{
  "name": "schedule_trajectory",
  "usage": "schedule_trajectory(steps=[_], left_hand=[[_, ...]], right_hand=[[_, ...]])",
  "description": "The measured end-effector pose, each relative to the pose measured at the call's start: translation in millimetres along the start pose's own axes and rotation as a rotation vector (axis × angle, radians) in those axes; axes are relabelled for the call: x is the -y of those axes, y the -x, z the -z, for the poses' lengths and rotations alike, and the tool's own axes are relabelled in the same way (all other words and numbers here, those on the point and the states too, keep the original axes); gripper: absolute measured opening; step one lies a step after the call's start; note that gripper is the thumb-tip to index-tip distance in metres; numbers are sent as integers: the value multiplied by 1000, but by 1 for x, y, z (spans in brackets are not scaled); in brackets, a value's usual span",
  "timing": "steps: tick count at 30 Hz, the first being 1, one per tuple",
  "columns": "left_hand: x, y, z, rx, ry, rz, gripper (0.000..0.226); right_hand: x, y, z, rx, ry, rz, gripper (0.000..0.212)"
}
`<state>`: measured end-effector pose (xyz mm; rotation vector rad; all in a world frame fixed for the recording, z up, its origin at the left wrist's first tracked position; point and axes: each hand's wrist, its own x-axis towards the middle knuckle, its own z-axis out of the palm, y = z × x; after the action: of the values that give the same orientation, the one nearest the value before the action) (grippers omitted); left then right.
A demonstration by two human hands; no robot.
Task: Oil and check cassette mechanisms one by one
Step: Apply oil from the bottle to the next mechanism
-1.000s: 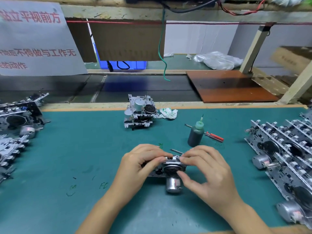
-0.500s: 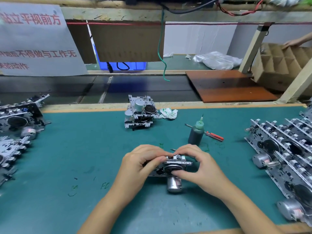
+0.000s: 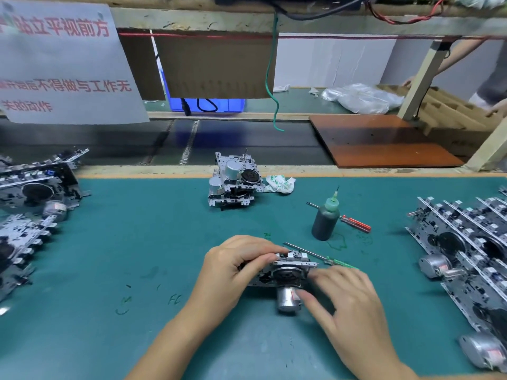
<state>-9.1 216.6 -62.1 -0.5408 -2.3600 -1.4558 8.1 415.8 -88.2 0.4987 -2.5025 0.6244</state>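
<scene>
- You are at a teal work mat on a bench, with a dark conveyor running behind it and a paper notice hanging at the upper left.
- The cassette mechanism you are working on sits on the mat right in front of you, its silver motor pointing toward you.
- Your left hand grips its left end, fingers curled over the top edge.
- Your right hand lies at its right side with fairly straight fingers touching the motor; it looks blurred, so whether it truly holds anything I cannot tell.
- Judging by the layout, you are on the checking step of this unit: the oil bottle stands apart, not in your hand.
- Much seems left: a dense row of mechanisms waits on your right, while a pile of mechanisms sits on your left, likely finished.
- Two stacked mechanisms rest at the far edge beside a crumpled wrapper.
- A green-handled screwdriver lies just behind the unit, near your right fingers; a red-handled screwdriver lies behind the bottle.
</scene>
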Motion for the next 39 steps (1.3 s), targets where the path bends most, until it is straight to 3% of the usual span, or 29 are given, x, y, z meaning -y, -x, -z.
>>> schedule_trajectory(steps=[4, 8, 13, 19, 25, 27, 29, 33, 39], left_hand=[[0, 1, 0, -6, 5, -6, 19], [0, 0, 0, -6, 4, 1, 21], [2, 0, 1, 6, -6, -6, 24], [1, 1, 1, 15, -3, -4, 24], [1, 0, 0, 7, 17, 4, 26], [1, 0, 0, 3, 10, 8, 22], [1, 1, 0, -5, 7, 10, 18], [-1, 0, 0, -8, 7, 12, 23], [-9, -3, 7, 87, 61, 82, 18]], right_hand=[[-4, -2, 1, 19, 43, 35, 62], [-4, -8, 7, 68, 52, 51, 45], [-1, -30, 11, 249, -416, -149, 37], [-1, -49, 6, 315, -540, -93, 34], [1, -50, 13, 374, -415, -85, 38], [0, -38, 15, 335, -318, -143, 49], [1, -25, 15, 232, -166, -168, 43], [3, -10, 14, 126, 40, -6, 42], [5, -24, 25, 195, 206, 79, 49]])
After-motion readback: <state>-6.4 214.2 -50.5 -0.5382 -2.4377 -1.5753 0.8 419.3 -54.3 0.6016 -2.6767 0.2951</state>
